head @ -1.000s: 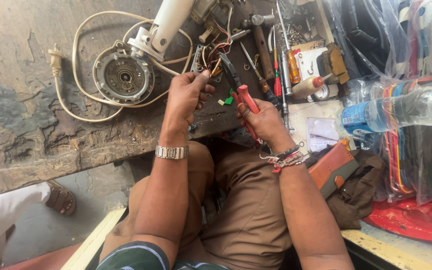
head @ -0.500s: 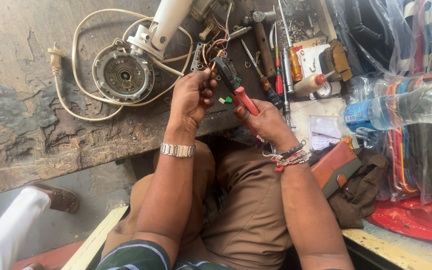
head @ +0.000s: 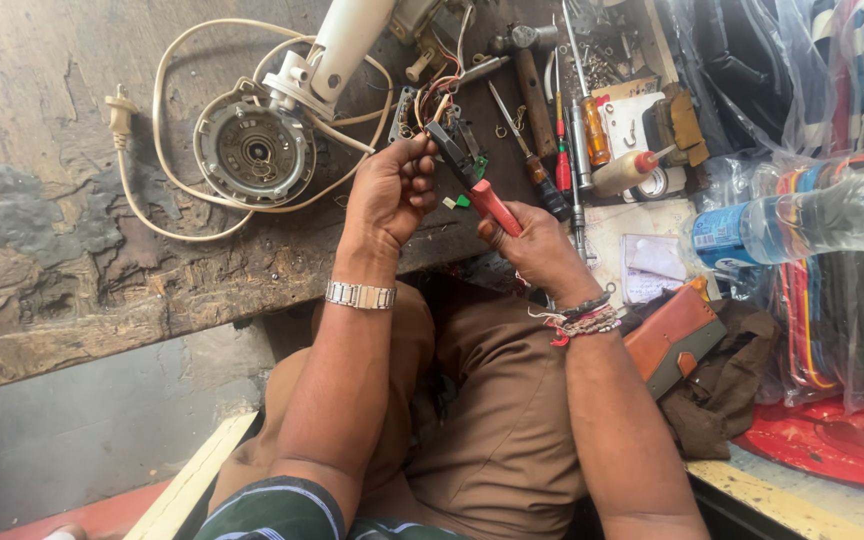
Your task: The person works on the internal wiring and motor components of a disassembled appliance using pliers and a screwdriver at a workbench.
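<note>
While the plug (head: 118,108) lies unconnected at the far left of the bench (head: 62,300), its cream cord (head: 157,120) loops round the motor (head: 255,153), which lies face-up with its white neck (head: 340,45) pointing to the far side. This placing leaves the wiring at the neck's end open to the hands.

Left hand (head: 390,190): grip closed, fingertips pinching the coloured wires (head: 439,95) just beside the plier tips, probably to steady them for the tool. A metal watch (head: 360,295) sits on that wrist.

Right hand (head: 537,245): grip closed round the red handles of the pliers (head: 472,180), with the dark nose aimed up and left into the wires. Whether the nose bites a wire cannot be told. Thread bands (head: 580,320) circle that wrist.

Right of the hands, screwdrivers (head: 562,150) and a hammer (head: 530,75) lie side by side, handles toward the near side, within reach. A white card (head: 632,120) with small hooks lies beyond them.

Further right:
- A clear bottle (head: 812,220) with a blue label lies on its side.
- A white paper (head: 652,270) lies near it.
- A brown and orange pouch (head: 677,335) rests at the bench's near edge.
- Clear plastic bags (head: 752,70) cover the far right.
- A red tray (head: 832,440) lies nearest.
</note>
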